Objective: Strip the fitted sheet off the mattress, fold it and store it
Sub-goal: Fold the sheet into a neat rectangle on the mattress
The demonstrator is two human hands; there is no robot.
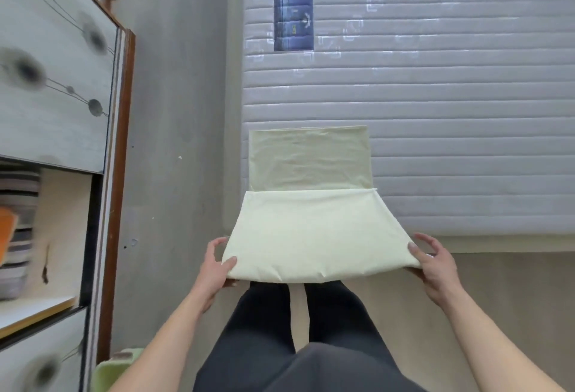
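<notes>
Your left hand (214, 270) and right hand (435, 267) each pinch a near corner of the pale yellow, smooth cotton fitted sheet (311, 236), folded rectangular, its far half lying on the grey quilted, ribbed mattress (451, 111). The open wooden cabinet shelf (46, 307) holds striped folded textiles (18, 236).

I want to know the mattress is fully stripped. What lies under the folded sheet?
The folded sheet's far part rests on the bare quilted mattress; both hands lift its near edge. The patch beneath is covered.
</notes>
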